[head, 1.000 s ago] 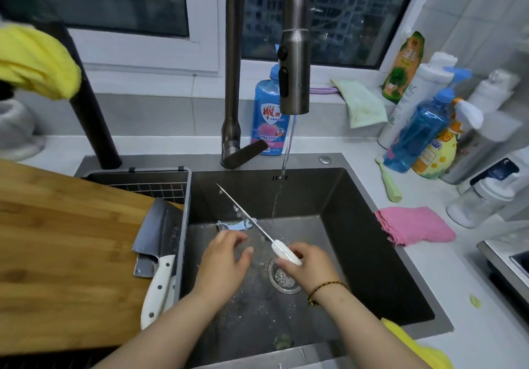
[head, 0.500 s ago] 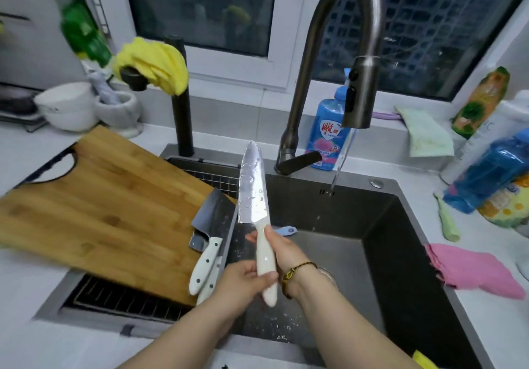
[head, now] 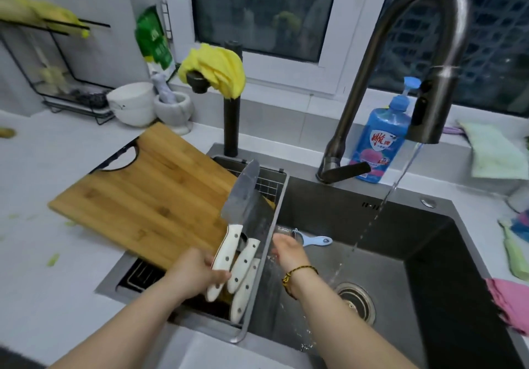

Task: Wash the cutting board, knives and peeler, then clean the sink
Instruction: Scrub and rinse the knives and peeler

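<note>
Left hand [head: 200,275] grips a knife [head: 240,197] by the board [head: 148,197]. Right hand [head: 289,251] hangs in the sink [head: 343,214] beside the peeler [head: 316,240].

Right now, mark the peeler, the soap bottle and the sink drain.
peeler [head: 316,240]: head view, on its blue handle.
soap bottle [head: 378,139]: head view, on its front label.
sink drain [head: 356,301]: head view, on the metal strainer.
</note>
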Motion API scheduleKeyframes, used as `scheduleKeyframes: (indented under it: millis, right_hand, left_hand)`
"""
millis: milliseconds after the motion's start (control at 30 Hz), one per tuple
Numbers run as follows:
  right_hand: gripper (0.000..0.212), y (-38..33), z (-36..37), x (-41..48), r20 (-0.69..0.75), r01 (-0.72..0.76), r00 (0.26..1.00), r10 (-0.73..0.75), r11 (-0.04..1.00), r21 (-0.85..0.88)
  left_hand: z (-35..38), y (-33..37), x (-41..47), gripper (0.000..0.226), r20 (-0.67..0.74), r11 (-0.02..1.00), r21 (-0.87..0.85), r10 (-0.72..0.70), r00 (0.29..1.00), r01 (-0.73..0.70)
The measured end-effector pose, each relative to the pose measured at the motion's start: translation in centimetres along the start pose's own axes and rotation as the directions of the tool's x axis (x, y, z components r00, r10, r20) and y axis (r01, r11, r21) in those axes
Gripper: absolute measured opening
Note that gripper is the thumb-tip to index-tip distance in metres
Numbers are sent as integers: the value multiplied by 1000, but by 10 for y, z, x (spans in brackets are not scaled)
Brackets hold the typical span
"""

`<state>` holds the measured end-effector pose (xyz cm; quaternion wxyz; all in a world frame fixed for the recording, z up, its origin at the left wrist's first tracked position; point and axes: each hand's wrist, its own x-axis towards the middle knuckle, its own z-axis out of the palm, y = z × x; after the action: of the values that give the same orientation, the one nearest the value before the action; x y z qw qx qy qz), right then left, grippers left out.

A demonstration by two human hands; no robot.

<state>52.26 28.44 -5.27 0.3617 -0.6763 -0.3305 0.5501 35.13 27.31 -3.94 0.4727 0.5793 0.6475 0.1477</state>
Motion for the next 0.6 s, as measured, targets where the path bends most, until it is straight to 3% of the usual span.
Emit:
scheduleKeyframes:
  millis: [100, 233, 400, 600]
  right_hand:
    - [18, 6, 8, 10, 11, -10, 1000, 10, 1000, -1]
    - [33, 6, 6, 10, 30, 0, 1000, -1, 999, 36]
    - [33, 4, -1, 8, 40, 14, 999, -16, 998, 69]
    - [36, 5, -4, 8, 47, 41, 998, -44, 997, 64]
  left_hand:
    - [-2, -5, 6, 29, 21, 995, 88, -45, 999, 43]
    - [6, 0, 11, 27, 74, 994, 61, -94, 993, 90]
    - [23, 9, 15, 23, 125, 994, 45, -107, 986, 102]
    - [37, 13, 20, 23, 96, 977, 203, -84, 992, 63]
